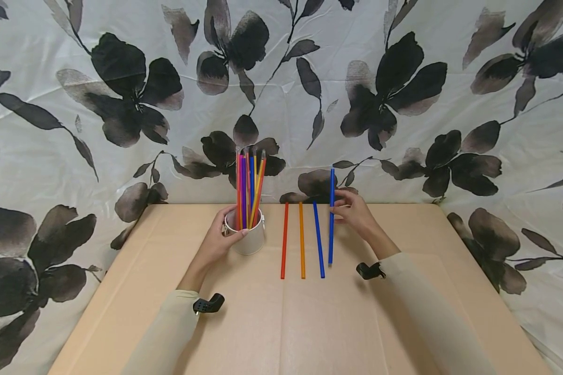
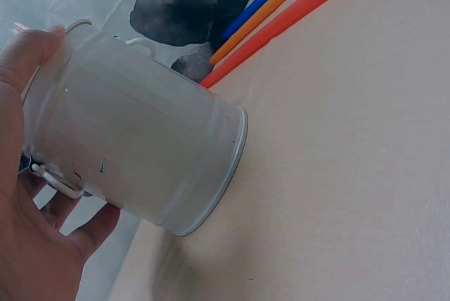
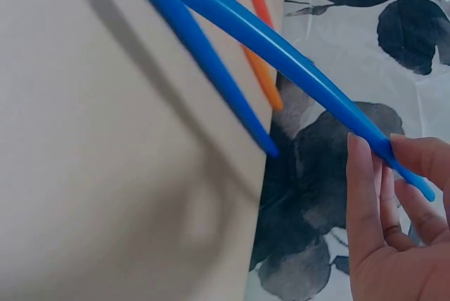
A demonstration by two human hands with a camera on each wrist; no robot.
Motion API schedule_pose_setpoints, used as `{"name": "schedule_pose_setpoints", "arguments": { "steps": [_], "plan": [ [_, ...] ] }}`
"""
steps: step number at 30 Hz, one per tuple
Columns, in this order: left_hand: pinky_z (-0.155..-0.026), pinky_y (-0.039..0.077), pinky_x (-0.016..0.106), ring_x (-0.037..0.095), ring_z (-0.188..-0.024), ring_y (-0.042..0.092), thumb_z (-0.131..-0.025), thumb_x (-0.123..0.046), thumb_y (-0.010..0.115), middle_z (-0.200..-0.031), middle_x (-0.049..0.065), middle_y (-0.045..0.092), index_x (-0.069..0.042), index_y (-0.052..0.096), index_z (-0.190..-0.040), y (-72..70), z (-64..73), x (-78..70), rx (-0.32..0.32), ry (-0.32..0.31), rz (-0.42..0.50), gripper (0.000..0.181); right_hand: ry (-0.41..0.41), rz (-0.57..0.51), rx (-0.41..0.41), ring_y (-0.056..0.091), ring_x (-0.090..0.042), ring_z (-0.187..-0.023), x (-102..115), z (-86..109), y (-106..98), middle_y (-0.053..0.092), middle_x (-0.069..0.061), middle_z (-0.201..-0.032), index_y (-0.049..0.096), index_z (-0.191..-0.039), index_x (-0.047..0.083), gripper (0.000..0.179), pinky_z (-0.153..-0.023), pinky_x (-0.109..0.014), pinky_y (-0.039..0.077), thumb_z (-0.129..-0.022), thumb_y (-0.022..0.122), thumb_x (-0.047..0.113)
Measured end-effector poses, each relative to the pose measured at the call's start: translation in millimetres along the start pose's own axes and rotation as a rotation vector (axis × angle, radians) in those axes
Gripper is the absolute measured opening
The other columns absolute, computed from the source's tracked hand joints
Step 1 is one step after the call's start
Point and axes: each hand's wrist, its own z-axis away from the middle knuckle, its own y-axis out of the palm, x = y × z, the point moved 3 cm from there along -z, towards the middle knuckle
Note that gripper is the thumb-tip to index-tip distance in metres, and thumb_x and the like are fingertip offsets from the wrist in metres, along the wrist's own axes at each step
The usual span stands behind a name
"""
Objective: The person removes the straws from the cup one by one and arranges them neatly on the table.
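My left hand (image 1: 217,240) grips a small white metal bucket (image 1: 251,245) near its rim. In the left wrist view the bucket (image 2: 133,125) fills the hand, thumb on one side and fingers on the other. Several colourful straws (image 1: 244,192) stand upright in it: purple, blue, orange, red and yellow. Between thumb and fingertips, my right hand (image 1: 355,214) pinches a blue straw (image 1: 331,234) near its far end; in the right wrist view this straw (image 3: 281,51) is raised above the table, its shadow falling below.
Side by side on the wooden table (image 1: 244,323) lie a red straw (image 1: 284,242), an orange straw (image 1: 302,242) and another blue straw (image 1: 318,240), just right of the bucket. A flower-patterned cloth (image 1: 281,120) hangs behind the table's far edge.
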Motion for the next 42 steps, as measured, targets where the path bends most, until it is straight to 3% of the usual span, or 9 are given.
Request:
{"name": "schedule_pose_setpoints", "arguments": {
  "steps": [9,14,18,22,29,42],
  "plan": [
    [-0.120,0.015,0.067,0.034,-0.153,0.022,-0.091,-0.030,0.077,-0.161,0.009,0.031,-0.019,0.031,-0.157,-0.1,0.4,0.8,0.003,-0.004,-0.001,0.081,0.032,0.037,0.015,0.064,-0.030,-0.100,-16.9,2.1,-7.2,0.053,-0.033,-0.122,0.038,-0.153,-0.001,0.064,-0.092,-0.060,0.054,-0.095,0.063,-0.008],
    [-0.121,0.014,0.065,0.034,-0.153,0.020,-0.092,-0.028,0.077,-0.162,0.008,0.029,-0.020,0.031,-0.157,0.7,-0.2,2.2,0.011,-0.003,0.017,0.080,0.070,0.088,0.012,0.066,-0.027,-0.093,-26.5,1.9,-12.0,0.055,-0.026,-0.117,0.040,-0.153,0.002,0.065,-0.084,-0.051,0.060,-0.094,0.065,-0.006],
    [-0.122,0.012,0.065,0.036,-0.154,0.017,-0.093,-0.026,0.076,-0.163,0.010,0.026,-0.019,0.028,-0.158,1.1,-1.1,1.7,0.016,-0.012,0.021,0.081,0.101,0.096,0.019,0.066,-0.025,-0.089,-32.3,0.6,-13.7,0.055,-0.020,-0.113,0.040,-0.153,0.003,0.065,-0.084,-0.050,0.061,-0.094,0.066,-0.005],
    [-0.121,0.012,0.066,0.040,-0.154,0.016,-0.093,-0.023,0.075,-0.163,0.014,0.026,-0.014,0.028,-0.159,0.7,-0.3,-6.3,0.021,-0.025,0.016,0.081,0.123,0.100,0.024,0.066,-0.023,-0.088,-35.6,-1.8,-13.4,0.055,-0.018,-0.113,0.041,-0.153,0.004,0.066,-0.083,-0.047,0.061,-0.093,0.067,-0.005],
    [-0.119,0.015,0.069,0.043,-0.152,0.018,-0.093,-0.018,0.074,-0.161,0.019,0.028,-0.007,0.028,-0.157,1.8,9.8,-33.9,0.031,-0.031,0.005,0.079,0.144,0.130,0.025,0.066,-0.022,-0.086,-39.8,-5.7,-12.2,0.056,-0.017,-0.110,0.042,-0.153,0.004,0.066,-0.081,-0.045,0.062,-0.093,0.068,-0.005],
    [-0.120,0.015,0.067,0.040,-0.153,0.019,-0.093,-0.021,0.075,-0.162,0.017,0.028,-0.006,0.028,-0.157,2.8,12.8,-36.1,0.022,-0.032,0.012,0.081,0.192,0.150,0.042,0.068,-0.026,-0.088,-54.1,-8.5,-8.4,0.059,-0.023,-0.118,0.043,-0.151,0.003,0.059,-0.075,-0.038,0.063,-0.096,0.064,-0.003]
  ]
}}
